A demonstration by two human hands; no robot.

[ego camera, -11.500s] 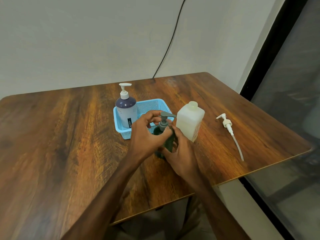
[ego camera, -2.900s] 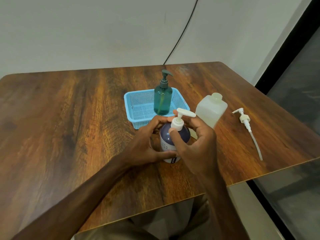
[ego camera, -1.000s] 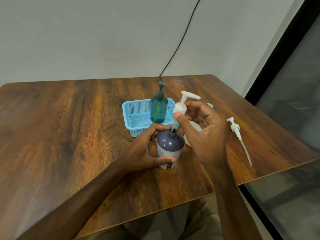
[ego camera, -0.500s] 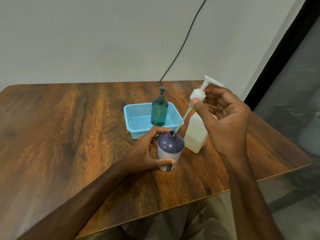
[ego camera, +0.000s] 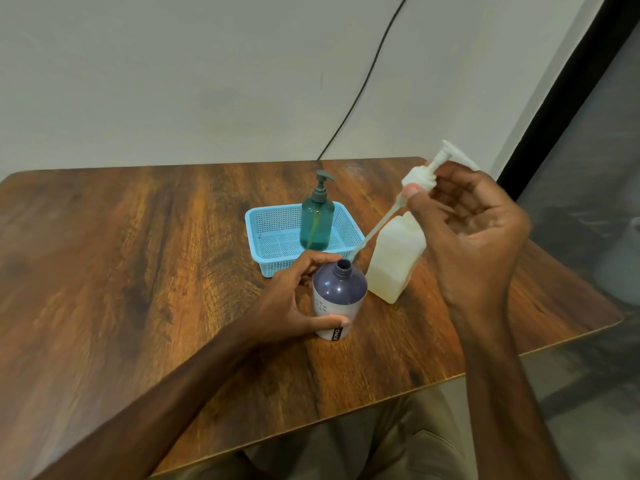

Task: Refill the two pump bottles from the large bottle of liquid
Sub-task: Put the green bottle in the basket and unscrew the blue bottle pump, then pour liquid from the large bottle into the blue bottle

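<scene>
A purple and white pump bottle [ego camera: 337,299] stands on the wooden table [ego camera: 138,271] with its neck uncapped. My left hand [ego camera: 287,303] grips its body. My right hand [ego camera: 471,230] pinches the white pump head [ego camera: 424,174] in the air, and its long dip tube slants down to just beside the bottle's neck, clear of it. The large translucent bottle [ego camera: 394,261] of pale liquid stands uncapped just right of the purple bottle. A teal pump bottle [ego camera: 317,223] with its pump on stands in the blue basket [ego camera: 273,237].
A black cable [ego camera: 363,81] runs down the wall to the table's back edge. The table's right edge lies close behind my right hand, with a dark window frame [ego camera: 568,98] beyond. My lap shows below the front edge.
My right hand has unscrewed the white pump and lifted it up and to the right, drawing its tube fully out of the purple bottle. My left hand stays on the bottle.
</scene>
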